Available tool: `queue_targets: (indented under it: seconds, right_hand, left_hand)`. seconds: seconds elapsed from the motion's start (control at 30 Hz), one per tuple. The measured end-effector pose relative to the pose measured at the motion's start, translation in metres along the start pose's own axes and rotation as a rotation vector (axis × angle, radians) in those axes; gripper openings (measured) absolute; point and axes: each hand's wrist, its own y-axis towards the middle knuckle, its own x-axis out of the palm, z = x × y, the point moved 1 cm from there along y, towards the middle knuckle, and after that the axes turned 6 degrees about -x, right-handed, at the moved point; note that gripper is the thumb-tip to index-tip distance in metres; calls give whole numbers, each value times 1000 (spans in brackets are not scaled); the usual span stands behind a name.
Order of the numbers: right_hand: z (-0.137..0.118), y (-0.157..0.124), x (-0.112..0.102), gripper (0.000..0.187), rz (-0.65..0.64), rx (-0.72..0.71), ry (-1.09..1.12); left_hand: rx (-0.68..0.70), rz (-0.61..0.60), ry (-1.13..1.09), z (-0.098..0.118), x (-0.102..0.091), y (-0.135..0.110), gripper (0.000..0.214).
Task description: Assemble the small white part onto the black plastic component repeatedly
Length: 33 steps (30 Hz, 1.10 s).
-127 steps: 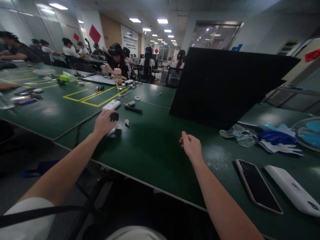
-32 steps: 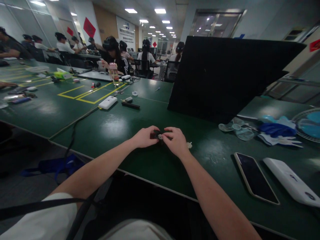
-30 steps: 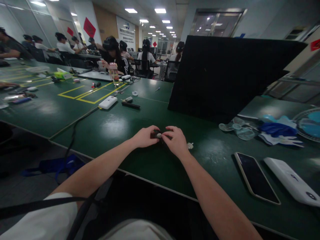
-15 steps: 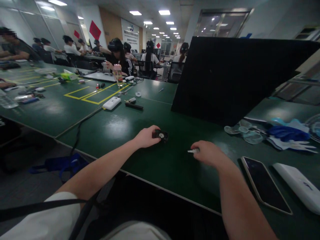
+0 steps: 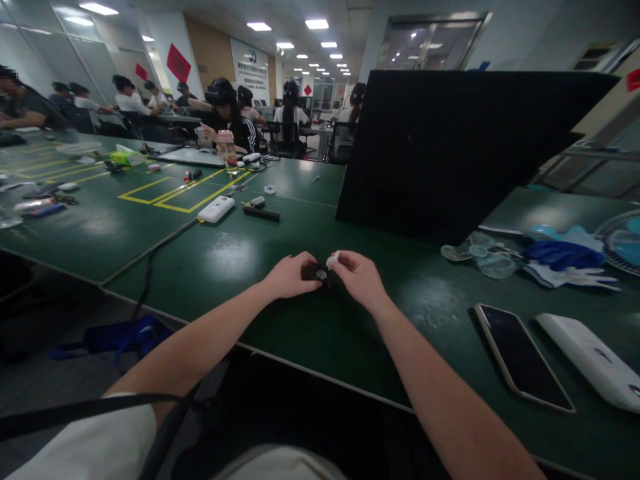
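Observation:
My left hand [image 5: 291,276] is closed on a small black part [image 5: 315,272] that has a round silvery disc set in it. The part is low over the green table [image 5: 280,333]; whether it touches the surface I cannot tell. Pinched between the fingers of my right hand [image 5: 357,275] is a small white piece [image 5: 332,259], close above the right end of the black part. Its exact kind is too small to make out. Fingers hide much of both things.
A black panel [image 5: 450,153] stands behind my hands. To the right are a phone [image 5: 525,357], a white power bank [image 5: 590,357], gloves [image 5: 567,257] and clear fan blades [image 5: 483,253]. Another white power bank [image 5: 217,209] and a dark bar [image 5: 261,213] lie ahead. People sit farther back.
My right hand has moved left with the white piece, from apart on the table to beside the black part. My left hand has stayed nearly in place. The view has shifted slightly.

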Motion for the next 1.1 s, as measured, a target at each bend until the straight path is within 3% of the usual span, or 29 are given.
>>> queue_targets:
  seconds: [0.17,0.37,0.6,0.8,0.97,1.1]
  right_hand:
    - [2,-12,-2,31,-60,9,-133]
    - [-5,-15,-11,27,-6,-118,-291]
    - [-7,-14,-2,24,-138,-150,-516]
    - [-8,-15,1,37,-40,-12,-560]
    - [-6,-17,-14,67,119,104,-463]
    - [1,-17,-24,74,130,259,-447]
  left_hand:
    - [3,-8,-29,-1,2,1,47]
    - [6,-16,-70,-2,1,0,45]
    - [-16,-32,-108,1,4,1,45]
    - [-34,-70,-160,-2,4,2,46]
    - [-63,-88,-163,-2,2,1,47]
    - [-65,-50,-114,1,1,-1,47]
